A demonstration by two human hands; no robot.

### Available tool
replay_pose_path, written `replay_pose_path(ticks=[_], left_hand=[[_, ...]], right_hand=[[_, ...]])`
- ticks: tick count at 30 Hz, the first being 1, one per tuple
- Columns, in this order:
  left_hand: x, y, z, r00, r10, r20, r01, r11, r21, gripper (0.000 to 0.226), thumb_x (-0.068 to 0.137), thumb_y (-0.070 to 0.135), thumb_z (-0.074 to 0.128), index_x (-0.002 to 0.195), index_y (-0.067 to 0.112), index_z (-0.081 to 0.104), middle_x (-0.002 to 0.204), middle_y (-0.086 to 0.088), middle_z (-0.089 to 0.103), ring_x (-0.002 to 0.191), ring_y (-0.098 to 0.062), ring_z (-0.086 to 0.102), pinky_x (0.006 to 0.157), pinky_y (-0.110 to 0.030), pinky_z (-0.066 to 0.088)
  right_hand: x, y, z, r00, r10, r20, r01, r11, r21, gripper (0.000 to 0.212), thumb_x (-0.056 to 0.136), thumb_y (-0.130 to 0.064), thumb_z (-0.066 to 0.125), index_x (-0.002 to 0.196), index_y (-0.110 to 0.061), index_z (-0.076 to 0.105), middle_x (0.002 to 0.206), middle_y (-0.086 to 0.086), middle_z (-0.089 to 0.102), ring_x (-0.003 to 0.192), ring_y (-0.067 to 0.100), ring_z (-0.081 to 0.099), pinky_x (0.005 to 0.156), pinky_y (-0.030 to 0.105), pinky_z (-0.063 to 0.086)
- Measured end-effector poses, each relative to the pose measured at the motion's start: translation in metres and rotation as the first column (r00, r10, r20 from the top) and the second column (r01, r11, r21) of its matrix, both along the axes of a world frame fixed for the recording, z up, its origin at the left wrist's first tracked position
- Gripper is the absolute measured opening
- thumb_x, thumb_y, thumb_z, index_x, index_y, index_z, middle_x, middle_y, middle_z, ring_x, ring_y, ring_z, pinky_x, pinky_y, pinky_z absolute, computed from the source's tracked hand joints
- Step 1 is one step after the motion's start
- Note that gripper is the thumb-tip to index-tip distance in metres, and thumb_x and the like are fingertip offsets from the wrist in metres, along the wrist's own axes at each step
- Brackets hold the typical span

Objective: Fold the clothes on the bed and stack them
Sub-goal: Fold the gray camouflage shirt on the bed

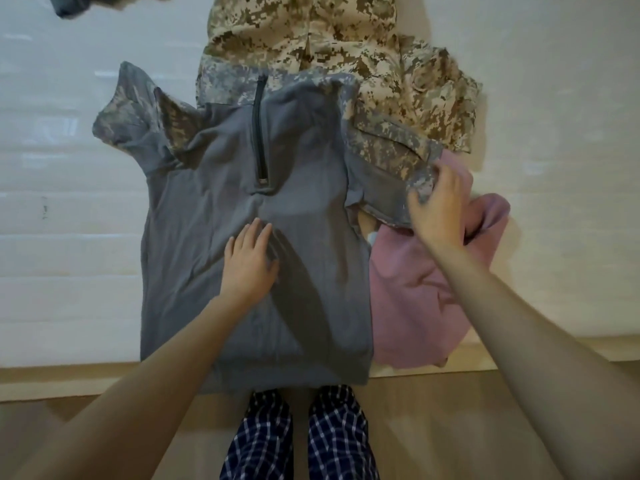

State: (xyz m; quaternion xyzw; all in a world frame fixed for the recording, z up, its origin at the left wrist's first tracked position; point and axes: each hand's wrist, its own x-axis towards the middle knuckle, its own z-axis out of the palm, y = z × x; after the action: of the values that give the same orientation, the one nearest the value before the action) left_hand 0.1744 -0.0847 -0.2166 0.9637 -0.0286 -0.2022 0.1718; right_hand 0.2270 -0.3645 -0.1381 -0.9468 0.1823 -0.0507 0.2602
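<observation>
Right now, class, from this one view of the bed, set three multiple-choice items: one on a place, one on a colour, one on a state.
1. Where does the pink garment lie relative to the grey shirt?
A to its left
B to its right
C spread on top of it

2. What colour is the shirt's zip?
A white
B red
C black

3. What is the right hand doing?
A gripping the shirt's camouflage sleeve
B hanging empty at the person's side
C holding a hanger

Answers:
1 B, pink shows past the shirt's right edge.
2 C, a dark strip runs down from the collar.
3 A, its fingers curl round the cuff, while the left hand lies flat on the shirt.
</observation>
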Motion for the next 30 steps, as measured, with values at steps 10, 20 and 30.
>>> replay_pose_path(ticks=[10, 20, 30], left_hand=[[0.025, 0.007, -0.028, 0.986, -0.133, -0.097, 0.14, 0.988, 0.071, 0.076, 0.09, 0.033, 0.057, 0.151, 0.018, 0.015, 0.16, -0.001, 0.006, 0.146, -0.022, 0.008, 0.118, -0.044, 0.01], [0.028, 0.012, -0.028, 0.981, -0.156, -0.116, 0.164, 0.984, 0.064, 0.075, 0.089, 0.034, 0.057, 0.151, 0.021, 0.017, 0.16, 0.001, 0.005, 0.146, -0.019, 0.008, 0.117, -0.043, 0.012], [0.041, 0.006, -0.002, 0.986, 0.057, -0.159, -0.096, 0.962, -0.254, 0.054, 0.09, 0.025, 0.061, 0.14, 0.011, 0.043, 0.15, -0.01, 0.034, 0.135, -0.025, 0.036, 0.11, -0.03, 0.029]], right_hand=[[0.087, -0.071, -0.016, 0.849, 0.269, -0.455, -0.347, 0.933, -0.097, 0.071, 0.077, -0.04, 0.073, 0.139, -0.023, 0.042, 0.123, 0.016, 0.054, 0.123, 0.036, 0.043, 0.103, 0.049, 0.032], [0.095, -0.054, 0.005, 0.796, 0.454, -0.4, -0.41, 0.891, 0.194, 0.019, 0.078, -0.022, 0.075, 0.091, -0.014, 0.064, 0.087, 0.003, 0.06, 0.086, 0.023, 0.056, 0.068, 0.03, 0.04], [0.038, -0.046, 0.08, 0.976, -0.205, -0.079, 0.217, 0.956, 0.199, 0.033, 0.07, -0.026, 0.081, 0.083, -0.014, 0.052, 0.082, 0.005, 0.06, 0.079, 0.023, 0.056, 0.067, 0.038, 0.046]])
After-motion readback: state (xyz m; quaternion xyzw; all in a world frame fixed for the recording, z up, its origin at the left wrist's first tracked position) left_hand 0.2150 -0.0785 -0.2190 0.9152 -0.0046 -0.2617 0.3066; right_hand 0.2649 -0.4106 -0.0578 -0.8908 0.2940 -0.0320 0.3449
